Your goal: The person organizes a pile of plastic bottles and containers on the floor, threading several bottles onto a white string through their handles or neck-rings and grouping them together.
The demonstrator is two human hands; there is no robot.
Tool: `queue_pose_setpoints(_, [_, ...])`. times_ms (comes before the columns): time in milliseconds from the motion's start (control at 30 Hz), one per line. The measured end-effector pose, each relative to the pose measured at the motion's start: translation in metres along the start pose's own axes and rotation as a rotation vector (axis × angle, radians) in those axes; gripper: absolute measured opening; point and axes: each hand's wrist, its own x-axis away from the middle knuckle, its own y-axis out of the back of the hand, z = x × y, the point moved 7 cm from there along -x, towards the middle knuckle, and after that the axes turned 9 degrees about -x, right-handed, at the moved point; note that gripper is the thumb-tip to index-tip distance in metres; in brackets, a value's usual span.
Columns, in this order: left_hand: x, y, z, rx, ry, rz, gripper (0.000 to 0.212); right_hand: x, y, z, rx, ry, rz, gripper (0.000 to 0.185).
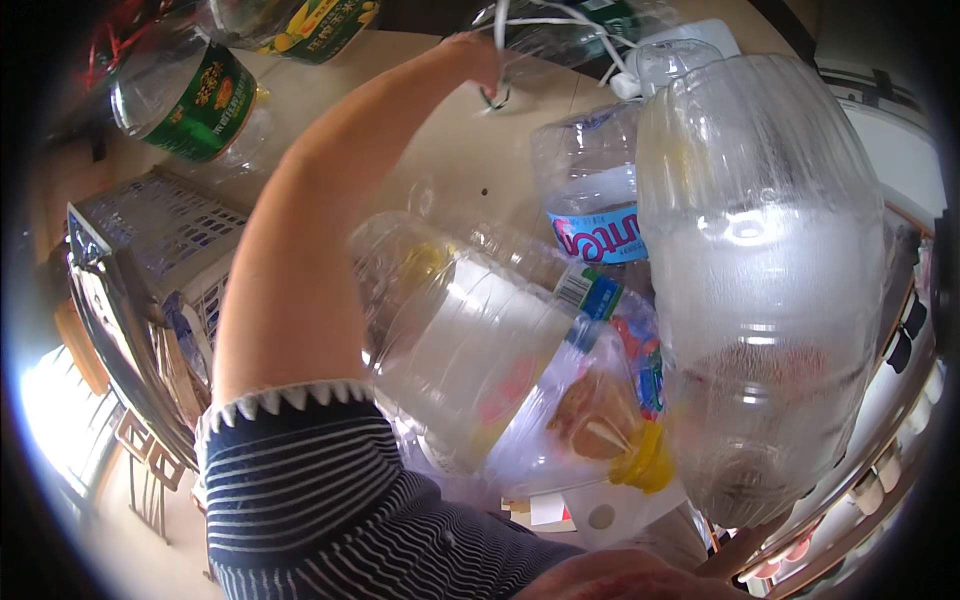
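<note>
My left hand (478, 64) reaches to the far side of the table (480, 161), arm stretched out. A white cord (500, 30) passes at its fingers, and a small dark green ring (495, 99) shows just below them. The fingers are blurred, so a grip on either cannot be made out. Close on the right stands a large ribbed clear plastic bottle (765, 285). Skin of an arm (750, 544) shows beneath its lower end, while my right hand is out of sight. Under my left forearm lies a big clear plastic bottle (450, 345) on its side.
A clear bottle with a blue-and-pink label (596, 232) stands mid-right. A plastic bag (577, 412) with a yellow knot lies nearer me. Green-labelled bottles (202, 105) lie far left, above a grey plastic basket (169, 225). Another clear bottle (555, 37) is beyond my left hand.
</note>
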Motion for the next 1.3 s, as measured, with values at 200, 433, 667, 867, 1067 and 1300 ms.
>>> queue_pose_setpoints(200, [0.090, -0.082, 0.050, 0.497, 0.149, 0.375, 0.037, -0.008, -0.015, -0.010, -0.769, -0.298, 0.177, 0.022])
queue_pose_setpoints(433, [0.190, -0.062, 0.085, 0.692, 0.238, 0.330, 0.029, 0.000, -0.046, 0.041, -0.963, -0.305, 0.260, 0.011])
queue_pose_setpoints(667, [0.277, -0.011, 0.100, 0.931, 0.384, 0.086, 0.022, 0.009, -0.038, 0.011, -1.138, -0.111, 0.591, 0.010])
queue_pose_setpoints(867, [0.350, 0.015, 0.121, 1.224, 0.371, -0.262, 0.015, 0.030, -0.077, 0.067, -0.919, -0.103, 0.387, 0.011])
queue_pose_setpoints(1067, [0.427, 0.081, 0.103, 0.224, 0.397, -0.726, 0.021, 0.041, -0.103, 0.110, -0.871, -0.068, 0.630, 0.018])
queue_pose_setpoints(1300, [0.487, 0.120, 0.045, -0.419, 0.552, -0.762, 0.020, 0.053, -0.127, 0.129, -0.882, 0.029, 0.718, 0.019])
